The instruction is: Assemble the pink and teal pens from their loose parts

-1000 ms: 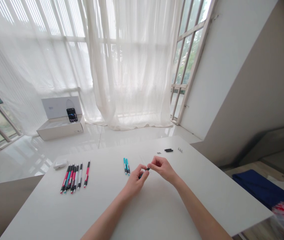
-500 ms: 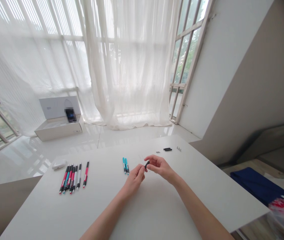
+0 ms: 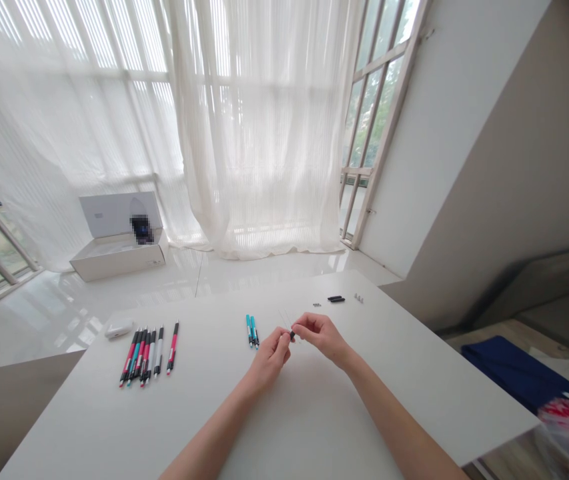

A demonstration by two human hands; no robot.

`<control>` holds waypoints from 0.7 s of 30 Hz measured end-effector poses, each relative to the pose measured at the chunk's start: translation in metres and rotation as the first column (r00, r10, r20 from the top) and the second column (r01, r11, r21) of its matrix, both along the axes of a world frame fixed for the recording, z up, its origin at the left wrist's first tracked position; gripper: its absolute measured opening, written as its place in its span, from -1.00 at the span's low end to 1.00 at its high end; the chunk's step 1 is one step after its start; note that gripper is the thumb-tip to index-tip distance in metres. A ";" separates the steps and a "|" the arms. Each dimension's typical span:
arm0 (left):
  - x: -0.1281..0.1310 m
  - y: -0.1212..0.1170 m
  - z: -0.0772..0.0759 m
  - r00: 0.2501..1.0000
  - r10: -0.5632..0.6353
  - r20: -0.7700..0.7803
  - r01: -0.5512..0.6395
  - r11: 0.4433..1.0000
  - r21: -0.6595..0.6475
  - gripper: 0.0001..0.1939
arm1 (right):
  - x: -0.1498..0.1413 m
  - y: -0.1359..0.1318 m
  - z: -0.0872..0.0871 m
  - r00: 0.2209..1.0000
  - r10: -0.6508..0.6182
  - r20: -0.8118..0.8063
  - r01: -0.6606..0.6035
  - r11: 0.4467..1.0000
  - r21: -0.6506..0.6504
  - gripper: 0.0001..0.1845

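Our left hand and right hand meet above the white table, the fingertips of both pinched closely on a small black plastic piece held between them. Just beside the left hand lie two teal pens, with a row of pink-and-black pens well to the left and small black parts farther ahead

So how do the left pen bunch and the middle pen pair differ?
The left bunch holds many pens, the middle pair just two. The bunch mixes pink, teal and white barrels; the pair is teal only. The bunch fans out; the pair lies nearly together. Both lie flat on the table.
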State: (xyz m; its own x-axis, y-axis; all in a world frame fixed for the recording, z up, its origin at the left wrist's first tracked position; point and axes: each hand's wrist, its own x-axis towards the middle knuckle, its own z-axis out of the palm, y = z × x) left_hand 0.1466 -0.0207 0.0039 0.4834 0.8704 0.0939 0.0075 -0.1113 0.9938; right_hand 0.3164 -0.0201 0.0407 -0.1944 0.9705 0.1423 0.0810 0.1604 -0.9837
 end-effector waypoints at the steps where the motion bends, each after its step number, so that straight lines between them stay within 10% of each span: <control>1: 0.000 0.000 0.000 1.000 -0.003 0.003 0.003 1.000 0.006 -0.58 | 0.000 0.001 -0.002 0.999 -0.039 0.021 0.039 0.999 0.014 -0.62; 10: 0.000 -0.001 0.003 0.999 -0.031 0.030 0.032 0.999 -0.029 -0.61 | 0.024 0.015 -0.010 0.939 -0.329 0.101 0.314 0.939 0.140 -0.54; 14: 0.001 -0.001 0.003 0.998 -0.051 0.042 0.052 0.998 -0.027 -0.61 | 0.080 0.026 -0.019 0.627 -0.754 0.198 0.730 0.657 0.191 -0.45; 17: 0.000 -0.002 0.004 0.998 -0.048 0.034 0.049 0.999 -0.019 -0.60 | 0.116 0.029 -0.032 0.315 -0.832 0.457 0.856 0.457 0.242 -0.52; 21: -0.001 -0.002 0.005 0.999 -0.031 0.015 0.032 0.999 -0.019 -0.57 | 0.134 0.036 -0.045 0.151 -0.674 0.723 0.833 0.481 0.274 -0.54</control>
